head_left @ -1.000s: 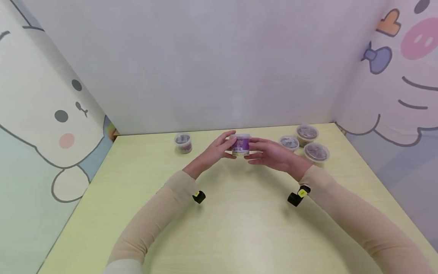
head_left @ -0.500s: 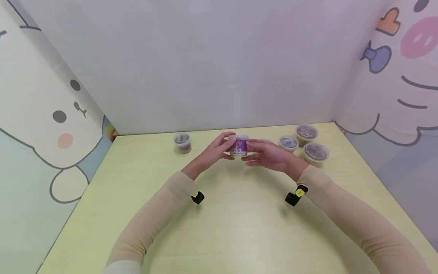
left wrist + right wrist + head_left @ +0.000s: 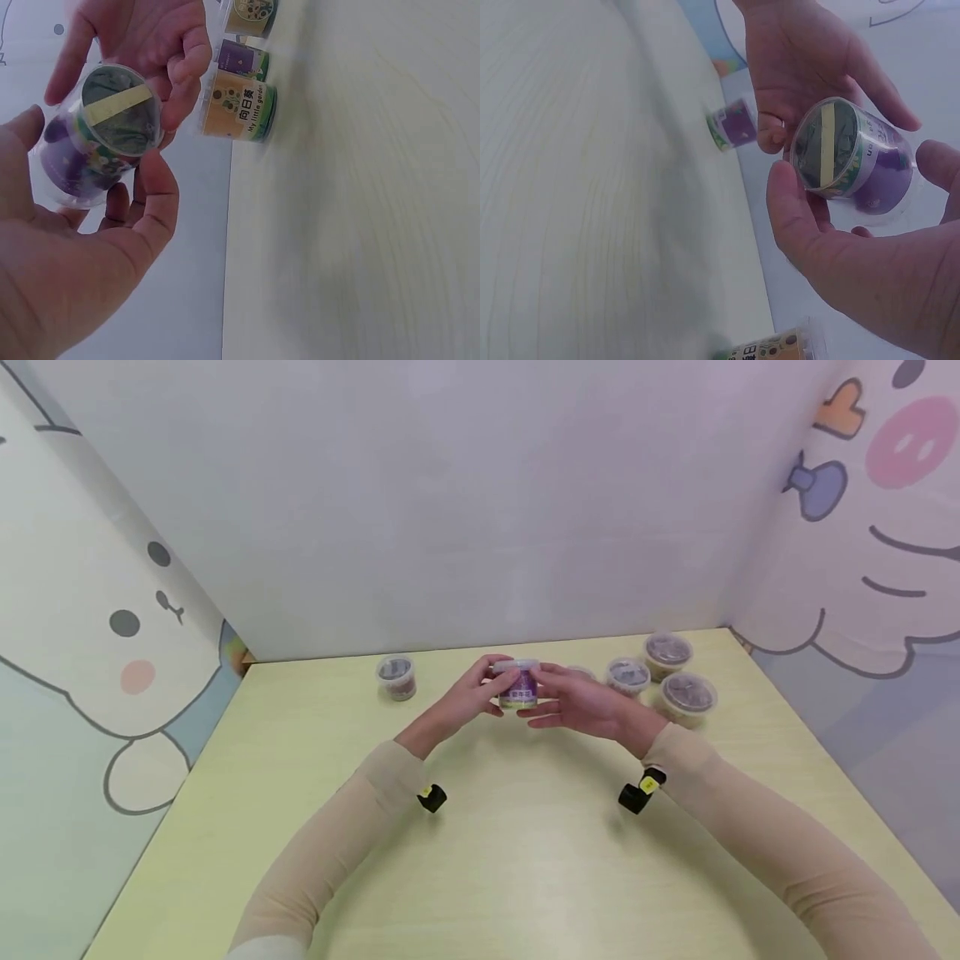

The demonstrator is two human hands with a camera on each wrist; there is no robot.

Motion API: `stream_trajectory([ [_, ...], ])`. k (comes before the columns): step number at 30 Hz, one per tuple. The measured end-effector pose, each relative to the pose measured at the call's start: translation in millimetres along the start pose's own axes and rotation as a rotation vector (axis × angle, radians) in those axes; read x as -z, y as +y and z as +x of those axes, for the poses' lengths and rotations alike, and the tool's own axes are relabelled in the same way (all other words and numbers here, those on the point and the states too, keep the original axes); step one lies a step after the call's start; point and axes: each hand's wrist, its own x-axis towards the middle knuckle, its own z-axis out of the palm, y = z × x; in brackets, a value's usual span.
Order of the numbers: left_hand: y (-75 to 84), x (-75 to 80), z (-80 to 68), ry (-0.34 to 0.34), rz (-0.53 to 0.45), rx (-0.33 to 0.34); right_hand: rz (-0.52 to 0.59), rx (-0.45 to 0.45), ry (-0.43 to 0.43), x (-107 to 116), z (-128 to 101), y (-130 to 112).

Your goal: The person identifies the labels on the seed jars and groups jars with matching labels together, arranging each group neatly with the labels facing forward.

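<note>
A small clear plastic cup with a purple label (image 3: 517,687) is held above the yellow table (image 3: 525,860) between both hands. My left hand (image 3: 474,693) grips its left side with thumb and fingers. From the other side my right hand (image 3: 572,700) curls round it. In the left wrist view the cup (image 3: 97,146) is tilted and shows its base, crossed by a yellow strip. My left hand (image 3: 82,255) is below it and my right hand (image 3: 142,45) above. The right wrist view shows the same cup (image 3: 851,157) between the right hand (image 3: 855,255) and the left hand (image 3: 810,60).
One similar cup (image 3: 396,677) stands at the back left. Three more (image 3: 627,675) (image 3: 667,653) (image 3: 687,695) cluster at the back right, and another is partly hidden behind my right hand. Cartoon-printed walls close in the table's back and sides.
Both hands and the cup have drifted slightly left and a little nearer to me. The grip on it looks the same, and the cups on the table have not moved.
</note>
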Motion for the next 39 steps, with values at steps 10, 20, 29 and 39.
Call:
stream_trajectory([
  [10,1.1,3.3,-2.3,0.022,-0.023,-0.023,0.007,0.024,-0.001,-3.1,2.3,-2.2],
  [20,1.0,6.9,-6.4,0.029,-0.03,-0.009,0.002,0.046,0.009,-8.3,4.1,-2.6],
  [29,-1.7,9.6,-9.5,0.026,-0.056,-0.019,0.013,0.034,0.027,-13.7,3.4,-2.4],
  [39,2.9,12.6,-11.2,0.002,-0.093,-0.054,-0.013,0.06,0.059,-17.7,1.5,-8.1],
])
